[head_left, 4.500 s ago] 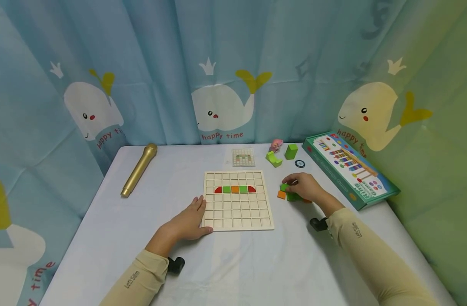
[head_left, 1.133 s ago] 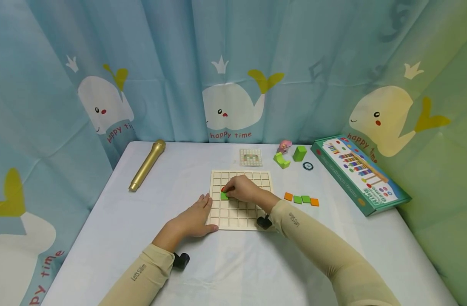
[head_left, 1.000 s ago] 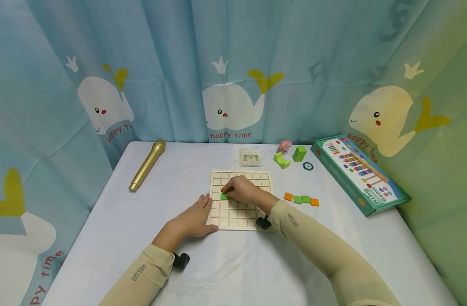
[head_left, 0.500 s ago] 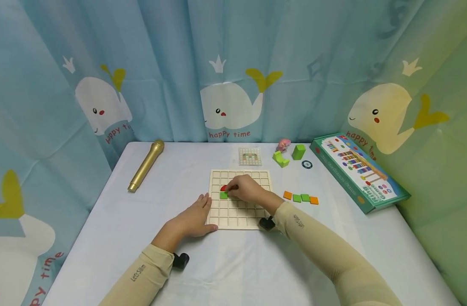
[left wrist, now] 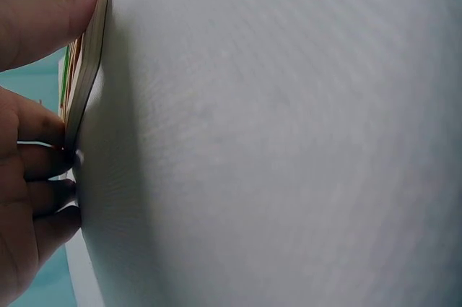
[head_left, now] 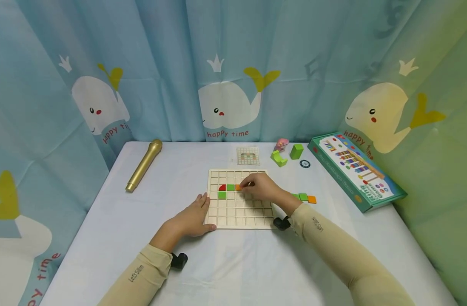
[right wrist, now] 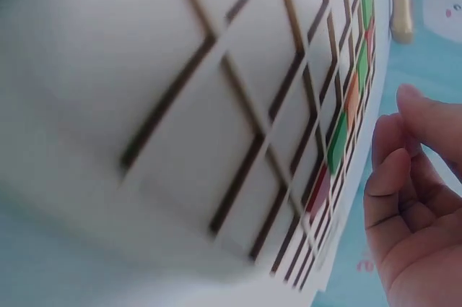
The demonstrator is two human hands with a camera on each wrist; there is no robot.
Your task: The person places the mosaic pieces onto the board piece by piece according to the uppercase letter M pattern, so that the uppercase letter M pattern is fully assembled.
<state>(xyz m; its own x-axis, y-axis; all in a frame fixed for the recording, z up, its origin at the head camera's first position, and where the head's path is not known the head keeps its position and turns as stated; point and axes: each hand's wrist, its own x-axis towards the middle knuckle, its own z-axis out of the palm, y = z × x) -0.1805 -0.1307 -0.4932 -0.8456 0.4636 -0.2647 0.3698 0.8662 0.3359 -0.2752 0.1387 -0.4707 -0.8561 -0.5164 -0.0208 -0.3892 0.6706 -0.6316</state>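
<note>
Pressing flat against the board's [head_left: 239, 216] edge, the left hand [head_left: 191, 216] keeps it from sliding, while the right hand [head_left: 265, 189] hovers loosely curled over the tiles [head_left: 230, 187], holding nothing.

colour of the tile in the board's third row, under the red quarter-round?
Green: the tile sits directly below the red quarter-round on the grid board. Head view shows it best.

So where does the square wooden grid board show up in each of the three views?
Head: square wooden grid board at table centre, between both hands.
Left wrist: only its edge, top left, with the left hand against it.
Right wrist: its grid face fills most of the picture.
Shared landmark: green tile.
</note>
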